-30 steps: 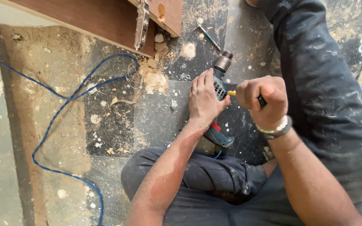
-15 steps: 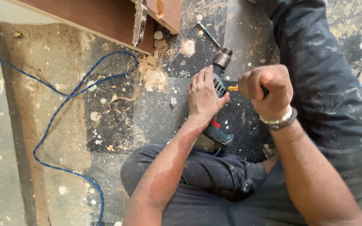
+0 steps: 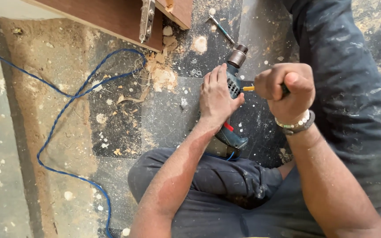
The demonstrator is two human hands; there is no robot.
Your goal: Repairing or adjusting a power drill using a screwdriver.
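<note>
A blue-green power drill (image 3: 233, 83) lies on the dusty dark floor, its metal chuck pointing away from me. My left hand (image 3: 217, 94) lies flat over the drill's body and holds it down. My right hand (image 3: 285, 90) is closed in a fist on a screwdriver (image 3: 248, 88) with a yellow and black handle; its tip meets the side of the drill. Beaded bracelets sit on my right wrist. The screwdriver's shaft is mostly hidden.
A blue cable (image 3: 62, 110) snakes over the floor at left. A brown wooden board (image 3: 106, 15) with a metal hinge (image 3: 147, 20) lies at the top. A loose metal bit (image 3: 221, 28) rests beyond the drill. Wood chips and sawdust (image 3: 162, 77) are scattered around. My bent legs fill the bottom and right.
My right hand with the screwdriver has turned slightly at the drill. The view has shifted a little; the drill and left hand stay in place.
</note>
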